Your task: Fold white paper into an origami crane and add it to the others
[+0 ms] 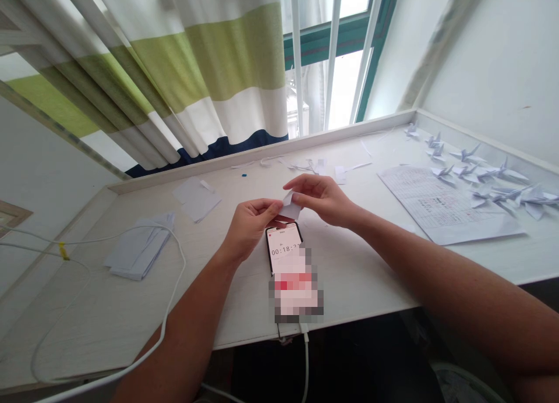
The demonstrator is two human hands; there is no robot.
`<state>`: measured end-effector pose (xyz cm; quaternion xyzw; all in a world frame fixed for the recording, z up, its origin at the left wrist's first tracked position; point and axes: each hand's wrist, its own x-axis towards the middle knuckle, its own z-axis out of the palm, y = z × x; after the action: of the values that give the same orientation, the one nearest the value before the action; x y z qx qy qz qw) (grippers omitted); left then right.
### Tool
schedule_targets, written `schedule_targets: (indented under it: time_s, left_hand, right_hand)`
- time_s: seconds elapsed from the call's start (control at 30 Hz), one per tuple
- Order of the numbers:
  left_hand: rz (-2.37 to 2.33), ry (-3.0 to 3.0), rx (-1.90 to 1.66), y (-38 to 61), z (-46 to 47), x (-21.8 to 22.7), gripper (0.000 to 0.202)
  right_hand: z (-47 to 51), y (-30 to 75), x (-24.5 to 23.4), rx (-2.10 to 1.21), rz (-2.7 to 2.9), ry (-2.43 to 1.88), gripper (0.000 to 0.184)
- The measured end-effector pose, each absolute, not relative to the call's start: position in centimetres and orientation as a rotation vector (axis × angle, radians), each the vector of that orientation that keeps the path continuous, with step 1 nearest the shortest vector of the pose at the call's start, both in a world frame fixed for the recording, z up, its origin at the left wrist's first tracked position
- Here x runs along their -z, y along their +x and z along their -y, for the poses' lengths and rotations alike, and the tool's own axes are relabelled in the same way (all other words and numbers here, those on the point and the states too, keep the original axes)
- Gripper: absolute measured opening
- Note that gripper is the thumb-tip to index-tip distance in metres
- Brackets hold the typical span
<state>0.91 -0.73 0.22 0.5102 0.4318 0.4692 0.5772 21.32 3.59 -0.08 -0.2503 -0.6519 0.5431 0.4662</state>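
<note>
A small folded piece of white paper (290, 209) is held up between my two hands, above the top end of a phone. My left hand (251, 225) pinches its left side between thumb and fingers. On the other side, the thumb and fingers of my right hand (321, 198) grip the paper's upper right part, with some fingers curled behind it. The paper's lower edge and the fingertips behind it are partly hidden. Below, the phone (286, 248) lies face up on the white desk (349, 275), showing a running-time display; its lower part is blurred out.
Several folded paper cranes (467, 154) stand at the right, some on a written sheet (437, 208). Stacked paper (140, 246) and loose squares (197, 199) lie left. Paper scraps (312, 165) lie along the back. A white cable (181, 275) crosses my left arm; another (305, 356) hangs below the phone.
</note>
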Motion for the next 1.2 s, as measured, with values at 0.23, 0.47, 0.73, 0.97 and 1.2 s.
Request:
schedule_targets:
  time_s: [0.23, 0.47, 0.73, 0.97, 1.2]
  left_hand:
    - [-1.065, 1.279, -1.161, 1.4, 1.0, -0.1, 0.044]
    - [-0.997, 1.234, -1.109, 1.2, 0.9, -0.1, 0.045]
    - [-1.015, 1.235, -1.087, 1.5, 1.1, 0.1, 0.046]
    - [-1.101, 1.291, -1.147, 2.0, 1.4, 0.0, 0.044]
    - [-1.097, 1.325, -1.126, 1.7, 1.2, 0.5, 0.044]
  right_hand:
    - [-3.8, 21.0, 0.4, -1.285, 1.541, -0.757, 0.021]
    - [-3.8, 21.1, 0.5, -1.151, 1.640, -0.738, 0.023]
    - [-3.4, 20.8, 0.1, -1.131, 1.672, -0.758, 0.020]
    - [-3.1, 20.6, 0.1, -1.182, 1.647, -0.789, 0.023]
    - [-3.1, 20.9, -0.1, -1.237, 1.648, -0.825, 0.023]
